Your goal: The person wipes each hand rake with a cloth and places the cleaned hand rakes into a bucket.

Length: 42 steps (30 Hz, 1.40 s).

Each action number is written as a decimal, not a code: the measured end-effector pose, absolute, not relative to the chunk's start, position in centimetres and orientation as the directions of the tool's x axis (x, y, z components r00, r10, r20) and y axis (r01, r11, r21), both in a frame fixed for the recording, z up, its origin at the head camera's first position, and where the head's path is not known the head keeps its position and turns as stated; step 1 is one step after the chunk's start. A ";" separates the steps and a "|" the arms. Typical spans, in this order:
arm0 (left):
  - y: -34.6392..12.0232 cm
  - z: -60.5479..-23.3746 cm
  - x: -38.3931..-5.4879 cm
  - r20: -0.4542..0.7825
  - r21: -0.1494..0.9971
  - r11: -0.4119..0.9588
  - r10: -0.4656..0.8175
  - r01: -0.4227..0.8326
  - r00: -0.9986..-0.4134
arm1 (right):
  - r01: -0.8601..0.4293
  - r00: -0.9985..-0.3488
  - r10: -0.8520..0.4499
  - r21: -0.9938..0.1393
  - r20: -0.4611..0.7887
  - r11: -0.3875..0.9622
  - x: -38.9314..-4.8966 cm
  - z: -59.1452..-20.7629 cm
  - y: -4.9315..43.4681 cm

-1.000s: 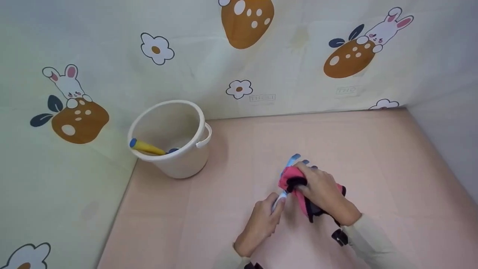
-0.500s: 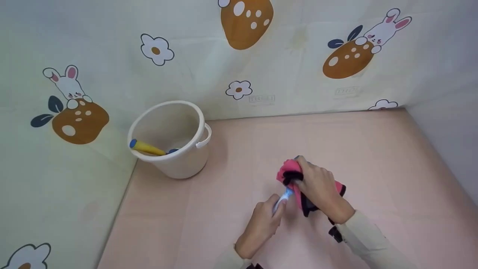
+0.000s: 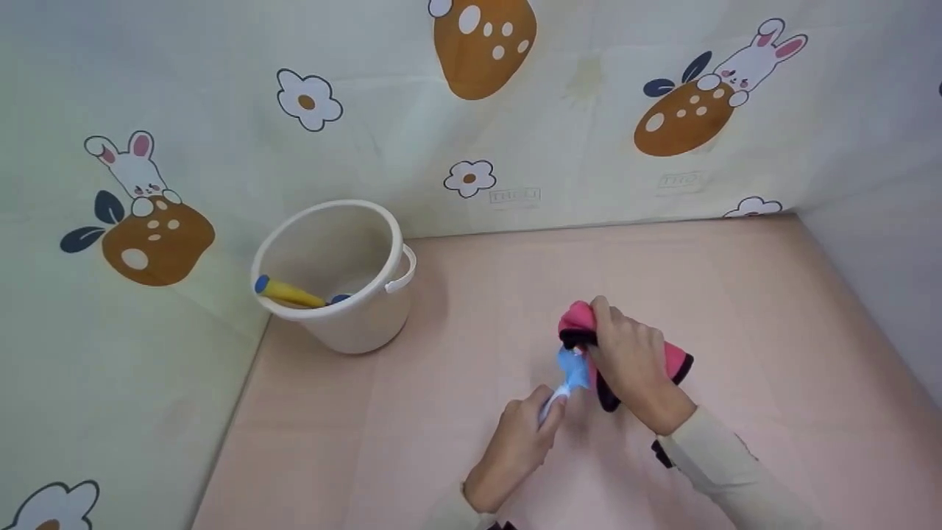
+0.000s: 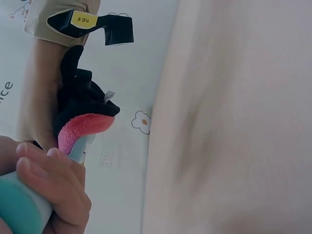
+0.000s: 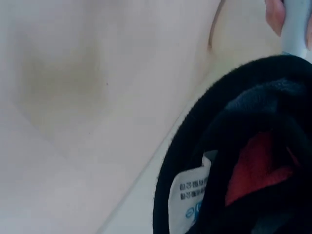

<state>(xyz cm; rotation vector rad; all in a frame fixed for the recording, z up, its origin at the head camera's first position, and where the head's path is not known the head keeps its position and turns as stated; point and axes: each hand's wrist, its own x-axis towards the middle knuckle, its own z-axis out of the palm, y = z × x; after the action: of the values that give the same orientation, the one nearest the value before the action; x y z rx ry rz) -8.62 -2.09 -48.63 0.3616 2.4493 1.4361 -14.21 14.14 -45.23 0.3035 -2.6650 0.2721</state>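
My left hand (image 3: 519,442) grips the white handle of a small hand fork (image 3: 572,368), whose light-blue lower part shows above the fist. In the left wrist view the handle's teal end (image 4: 22,207) sticks out of the curled fingers. My right hand (image 3: 629,364) holds a pink cloth with black edging (image 3: 578,320) wrapped over the fork's upper part, so the tines are hidden. One corner of the cloth hangs below the hand. A white label (image 5: 187,200) on the cloth shows in the right wrist view. Both hands are close together above the pink surface.
A cream bucket (image 3: 353,327) stands at the back left, its handle folded at the side. Inside leans a tool with a yellow, blue-tipped handle (image 3: 291,291). Pale sheeting printed with rabbits and flowers (image 3: 544,132) rises behind the pink tabletop (image 3: 412,442).
The right hand has slid the cloth up along the fork, away from the left hand, baring more of the light-blue part. The tines seen earlier are now covered. The left hand has barely moved.
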 end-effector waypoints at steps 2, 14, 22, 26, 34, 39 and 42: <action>-2.1 -48.5 -8.6 -0.120 0.879 0.472 0.348 0.064 -0.930 | -0.246 -0.882 -0.175 -0.111 0.438 0.963 -14.3 -45.2 14.2; -2.0 -48.7 -8.8 -0.134 0.886 0.461 0.366 0.055 -0.921 | -0.235 -0.907 -0.260 0.116 0.332 0.965 -15.4 -45.6 14.8; -2.4 -48.2 -9.2 -0.209 0.877 0.480 0.376 -0.003 -0.903 | -0.273 -0.902 -0.318 0.185 0.292 0.944 -15.9 -45.9 15.0; -2.8 -48.0 -9.3 -0.273 0.871 0.488 0.367 -0.065 -0.889 | -0.257 -0.913 -0.291 0.151 0.284 0.955 -15.8 -45.8 15.0; -3.8 -48.6 -9.7 -0.232 0.867 0.497 0.331 -0.040 -0.915 | -0.225 -0.854 -0.085 -0.219 0.513 0.949 -16.6 -43.8 17.2; -4.0 -48.3 -10.0 -0.198 0.891 0.452 0.301 -0.043 -0.933 | -0.304 -0.873 -0.050 -0.461 0.486 0.834 -15.7 -43.3 17.0; -4.0 -48.2 -10.0 -0.154 0.911 0.413 0.299 -0.018 -0.942 | -0.355 -0.895 -0.123 -0.519 0.428 0.778 -14.9 -43.6 16.2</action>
<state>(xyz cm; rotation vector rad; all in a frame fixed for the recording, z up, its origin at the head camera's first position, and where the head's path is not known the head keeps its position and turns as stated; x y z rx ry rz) -10.04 -3.97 -48.21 0.2449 2.3796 1.5386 -14.92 16.21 -43.61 0.3632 -2.5978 0.8642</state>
